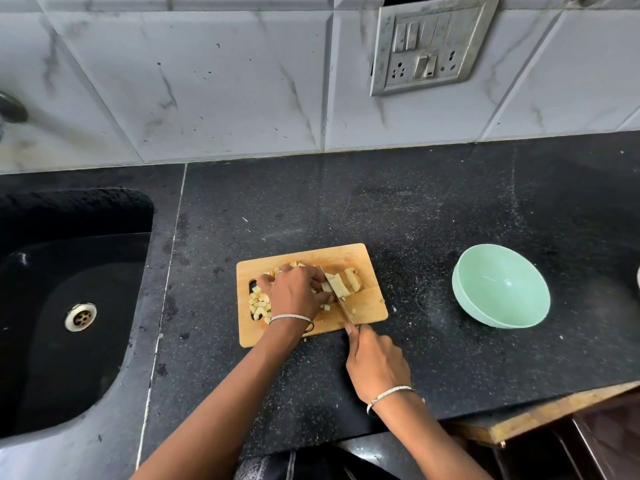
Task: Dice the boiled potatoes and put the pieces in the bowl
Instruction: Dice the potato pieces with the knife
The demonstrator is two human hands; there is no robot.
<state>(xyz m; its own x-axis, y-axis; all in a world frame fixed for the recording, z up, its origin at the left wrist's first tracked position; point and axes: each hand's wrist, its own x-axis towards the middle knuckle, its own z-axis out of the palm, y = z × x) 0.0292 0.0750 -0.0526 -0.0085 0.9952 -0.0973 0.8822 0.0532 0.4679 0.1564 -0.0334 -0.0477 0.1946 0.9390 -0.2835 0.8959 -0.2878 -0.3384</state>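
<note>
Potato strips [341,285], boiled and pale yellow, lay side by side near the middle of the frame on a small rectangular wooden cutting board [363,258]. My left hand [296,292] sat just left of them, fingers curled down and pressing on the near ends of the potato strips to hold them in place. My right hand [375,363], below the board's lower edge, was closed around the handle of a steel-bladed kitchen knife [337,299]; the handle itself was almost wholly hidden inside my fist. The blade ran diagonally up and to the left from my fingers, its edge down across the strips, right beside my left fingertips.

A heap of small diced potato cubes [259,304] lay at the left end of the board, partly under my left hand and around the board's handle slot, with a few loose bits near the blade. A round mint-green plastic bowl [485,306] stood well apart from the board, toward the right of the frame.

Each wrist wore a thin silver bangle [291,318].

Board and bowl rested on a black speckled stone countertop [415,209]. A black sink [69,271] with a metal drain [80,317] filled the left side of the frame. Grey-veined white wall tiles [207,81], spotted with dark specks, covered the upper part, and a grimy metal switch and socket panel [429,46] hung at the upper right.
</note>
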